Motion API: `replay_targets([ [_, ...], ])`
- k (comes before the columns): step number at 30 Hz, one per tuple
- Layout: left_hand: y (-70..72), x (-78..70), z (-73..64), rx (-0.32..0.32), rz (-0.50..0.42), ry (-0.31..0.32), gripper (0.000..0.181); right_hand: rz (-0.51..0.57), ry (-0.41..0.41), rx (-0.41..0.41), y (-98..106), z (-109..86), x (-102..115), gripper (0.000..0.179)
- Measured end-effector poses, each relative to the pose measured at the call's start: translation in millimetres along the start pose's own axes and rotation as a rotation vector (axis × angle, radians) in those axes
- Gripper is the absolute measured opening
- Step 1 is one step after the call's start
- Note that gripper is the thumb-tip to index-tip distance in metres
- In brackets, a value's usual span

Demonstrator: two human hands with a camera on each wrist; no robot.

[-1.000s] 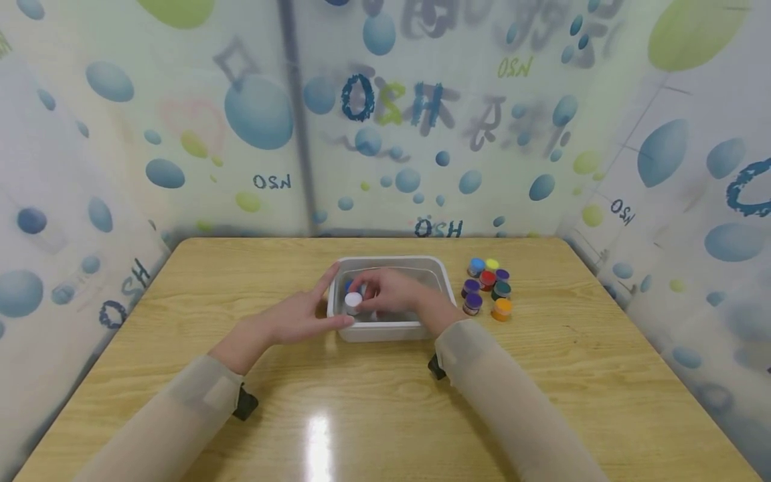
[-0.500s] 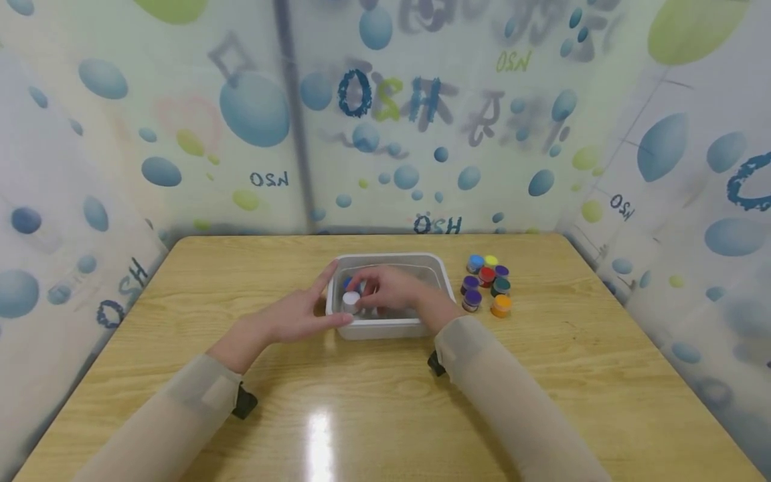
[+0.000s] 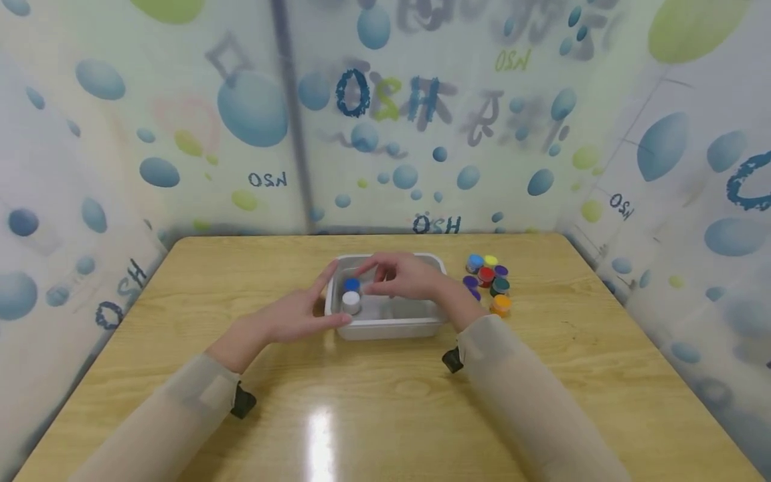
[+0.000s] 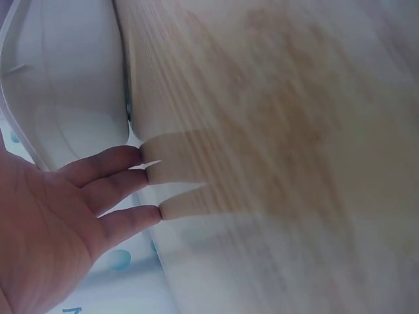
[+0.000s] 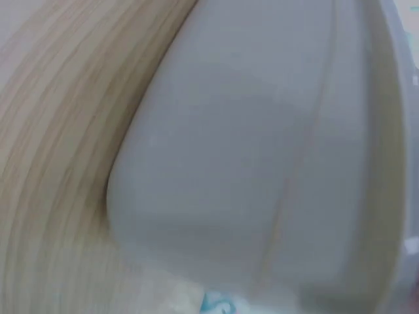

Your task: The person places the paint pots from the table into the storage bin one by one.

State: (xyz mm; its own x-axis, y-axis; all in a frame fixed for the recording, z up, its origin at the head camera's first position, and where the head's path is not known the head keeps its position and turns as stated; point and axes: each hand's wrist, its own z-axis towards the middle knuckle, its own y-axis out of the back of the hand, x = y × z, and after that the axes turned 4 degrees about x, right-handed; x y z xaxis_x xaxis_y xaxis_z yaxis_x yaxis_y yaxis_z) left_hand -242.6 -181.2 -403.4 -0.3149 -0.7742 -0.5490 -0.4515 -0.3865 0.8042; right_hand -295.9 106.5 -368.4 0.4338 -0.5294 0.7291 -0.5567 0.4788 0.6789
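Observation:
A white rectangular tub [image 3: 391, 325] stands on the wooden table. Inside, at its left end, sit two small paint jars, one with a white lid [image 3: 351, 301] and a blue-lidded one [image 3: 352, 286] behind it. My left hand [image 3: 293, 314] is spread at the tub's left end, its thumb on the front rim. In the left wrist view several straight fingers of that hand [image 4: 59, 216] lie near the tub's outer wall [image 4: 72, 85]. Over the tub hovers my right hand [image 3: 409, 276], fingers loosely bent, just right of the two jars, with nothing visible between them.
Right of the tub stands a cluster of small jars with light blue [image 3: 475, 261], yellow [image 3: 490, 260], red [image 3: 486, 275], dark green [image 3: 500, 286], orange [image 3: 500, 305] and purple [image 3: 501, 271] lids. Patterned curtains [image 3: 373, 161] enclose the table at the back and sides.
My right hand has let go of the jars at the tub's left end and moved up and right, uncovering the blue lid. My left hand stays at the tub's left end.

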Motion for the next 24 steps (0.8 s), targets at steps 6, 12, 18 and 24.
replay_targets([
  [6,-0.3,2.2,-2.1,-0.016,0.000,-0.007,0.116,0.032,-0.018,-0.097,17.9,-26.7,-4.7,0.037],
  [12,-0.7,3.8,-0.8,-0.028,-0.004,-0.029,0.117,0.052,-0.028,-0.189,38.0,-60.2,-13.6,0.033],
  [18,-1.8,4.6,-0.8,-0.026,-0.006,-0.025,0.118,0.030,-0.084,-0.249,48.0,-92.6,-30.7,0.036],
  [24,-3.5,6.5,-0.5,-0.034,-0.009,-0.025,0.118,0.071,-0.105,-0.289,50.7,-122.2,-52.9,0.034],
])
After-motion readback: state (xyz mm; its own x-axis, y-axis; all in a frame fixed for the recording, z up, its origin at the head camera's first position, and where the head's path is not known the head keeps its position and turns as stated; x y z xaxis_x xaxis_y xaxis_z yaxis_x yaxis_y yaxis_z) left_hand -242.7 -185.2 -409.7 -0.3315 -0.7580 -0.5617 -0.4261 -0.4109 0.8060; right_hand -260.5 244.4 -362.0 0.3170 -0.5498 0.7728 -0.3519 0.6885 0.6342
